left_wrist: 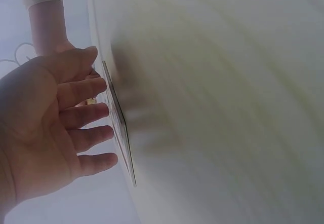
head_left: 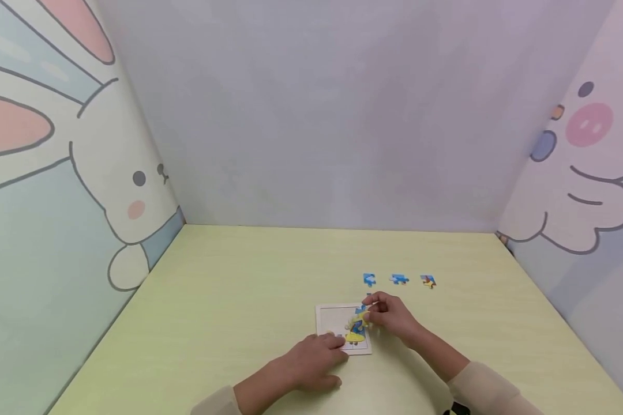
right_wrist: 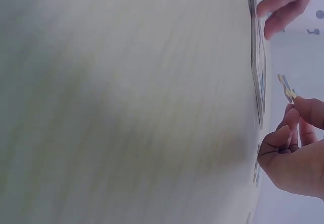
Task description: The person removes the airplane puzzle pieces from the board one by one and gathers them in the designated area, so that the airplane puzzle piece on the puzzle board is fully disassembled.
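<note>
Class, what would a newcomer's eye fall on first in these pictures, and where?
Probably the big cartoon rabbit on the left wall, then the pink-snouted animal on the right wall. Between them, by a pale puzzle board on the table, the right hand pinches a puzzle piece.

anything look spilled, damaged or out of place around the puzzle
Nothing stands out: the puzzle board lies flat, the left hand touching it; the right hand pinches a puzzle piece, and loose pieces beyond lie apart, with no damage visible.
</note>
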`<move>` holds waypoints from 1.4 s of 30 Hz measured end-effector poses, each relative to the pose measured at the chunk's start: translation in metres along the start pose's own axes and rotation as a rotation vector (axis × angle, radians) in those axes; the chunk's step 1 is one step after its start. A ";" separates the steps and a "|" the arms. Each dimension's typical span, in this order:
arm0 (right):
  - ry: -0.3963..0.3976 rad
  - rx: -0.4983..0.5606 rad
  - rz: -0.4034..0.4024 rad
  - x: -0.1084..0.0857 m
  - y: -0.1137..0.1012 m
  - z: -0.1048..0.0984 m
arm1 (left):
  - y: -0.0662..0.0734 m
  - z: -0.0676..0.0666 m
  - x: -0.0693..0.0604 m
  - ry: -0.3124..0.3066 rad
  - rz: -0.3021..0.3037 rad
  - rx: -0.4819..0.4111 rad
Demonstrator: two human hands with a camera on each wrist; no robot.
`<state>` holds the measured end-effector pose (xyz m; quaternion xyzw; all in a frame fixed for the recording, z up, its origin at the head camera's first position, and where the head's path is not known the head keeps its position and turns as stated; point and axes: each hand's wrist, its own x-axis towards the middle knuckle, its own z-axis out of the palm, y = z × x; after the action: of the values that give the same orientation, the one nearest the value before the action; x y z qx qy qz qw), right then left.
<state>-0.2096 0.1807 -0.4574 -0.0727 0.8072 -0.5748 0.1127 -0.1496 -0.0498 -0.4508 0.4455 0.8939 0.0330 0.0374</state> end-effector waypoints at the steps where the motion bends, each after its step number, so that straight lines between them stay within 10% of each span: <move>1: 0.006 -0.001 -0.001 -0.003 -0.003 -0.002 | 0.001 -0.001 0.000 0.000 0.004 0.000; 42: 0.166 -0.088 0.007 0.008 0.035 -0.078 | 0.008 0.000 0.010 -0.096 -0.039 -0.102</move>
<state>-0.2381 0.2618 -0.4671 -0.0269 0.8385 -0.5424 0.0441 -0.1493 -0.0375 -0.4503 0.4267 0.8967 0.0564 0.1036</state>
